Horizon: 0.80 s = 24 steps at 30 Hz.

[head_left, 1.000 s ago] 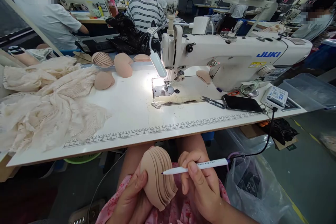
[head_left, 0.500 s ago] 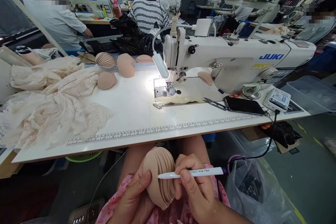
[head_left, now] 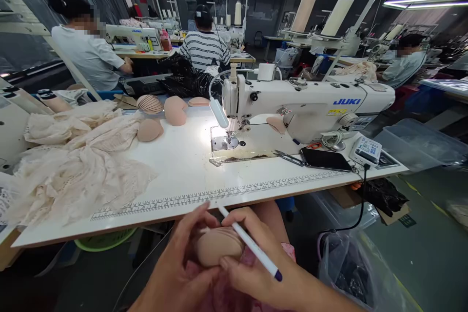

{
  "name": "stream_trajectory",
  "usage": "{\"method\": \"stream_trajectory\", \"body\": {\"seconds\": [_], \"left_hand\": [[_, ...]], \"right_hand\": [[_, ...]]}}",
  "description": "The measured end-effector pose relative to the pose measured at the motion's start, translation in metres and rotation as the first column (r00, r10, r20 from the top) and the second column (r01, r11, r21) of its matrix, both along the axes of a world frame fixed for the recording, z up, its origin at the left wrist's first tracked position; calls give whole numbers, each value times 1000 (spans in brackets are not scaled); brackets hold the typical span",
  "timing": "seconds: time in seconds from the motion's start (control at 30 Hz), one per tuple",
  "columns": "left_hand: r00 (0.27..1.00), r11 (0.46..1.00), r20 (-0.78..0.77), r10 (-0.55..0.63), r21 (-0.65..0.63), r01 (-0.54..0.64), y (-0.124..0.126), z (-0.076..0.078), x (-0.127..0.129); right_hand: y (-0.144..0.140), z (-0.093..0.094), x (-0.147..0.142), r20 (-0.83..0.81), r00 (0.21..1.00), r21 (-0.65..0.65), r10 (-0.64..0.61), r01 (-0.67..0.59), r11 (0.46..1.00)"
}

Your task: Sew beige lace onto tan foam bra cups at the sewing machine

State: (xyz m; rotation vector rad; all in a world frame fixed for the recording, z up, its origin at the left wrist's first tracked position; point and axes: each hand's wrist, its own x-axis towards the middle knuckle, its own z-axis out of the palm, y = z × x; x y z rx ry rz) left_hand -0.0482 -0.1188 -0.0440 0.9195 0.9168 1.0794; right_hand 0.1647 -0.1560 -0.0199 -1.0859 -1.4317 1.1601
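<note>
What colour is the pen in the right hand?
The pen is white with a dark purple end, seen in the head view.

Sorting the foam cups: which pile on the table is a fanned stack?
The ribbed stack at the back, left of the two smooth cups; its layered edges show.

Single head view: we look forward and down from seated worker's head, close over both hands at lap, across white table point(head_left: 190, 175) toward sewing machine point(head_left: 307, 107); workshop rows beyond.

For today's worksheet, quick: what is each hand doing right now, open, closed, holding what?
Left hand: fingers curled around the stack of foam cups, holding it.
Right hand: closed on the white pen, also touching the stack.
</note>
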Motion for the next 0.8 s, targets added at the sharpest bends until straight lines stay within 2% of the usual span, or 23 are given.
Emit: {"method": "stream_trajectory", "body": {"seconds": [0.07,0.1,0.17,0.23,0.27,0.33,0.4,0.5,0.6,0.7,0.8], "left_hand": [[983,989,113,147,-14,-147,-2,1,10],[971,989,191,142,-55,-134,-4,1,14],[924,982,383,14,-179,59,-8,-3,21],[825,906,556,-104,-289,309,-12,-7,25],[789,866,604,-115,-328,377,-13,-9,26],[781,822,621,-69,-408,398,-11,-11,24],[819,806,574,13,-490,331,-8,-12,20],[844,787,523,118,-567,241,-3,-16,12],[826,792,548,133,-560,244,-4,-25,6],[824,799,556,110,-542,259,-9,-34,4],[826,810,555,93,-525,262,-12,-40,4]], "right_hand": [[0,-3,-12,-226,961,-15,-159,160,987],[0,-5,-18,-338,914,-42,-224,223,974],[-2,-13,-34,-486,826,-92,-286,278,956],[-5,-24,-49,-538,790,-106,-293,282,954],[-7,-30,-55,-543,790,-97,-283,276,956],[-12,-42,-59,-500,831,-44,-244,257,965],[-16,-51,-53,-367,897,36,-247,279,960],[-19,-57,-32,-214,898,97,-385,412,906],[-16,-58,-14,-298,830,-11,-471,490,871],[-10,-58,-8,-409,767,-147,-494,479,865],[-6,-59,-6,-449,760,-215,-469,418,883]]}}
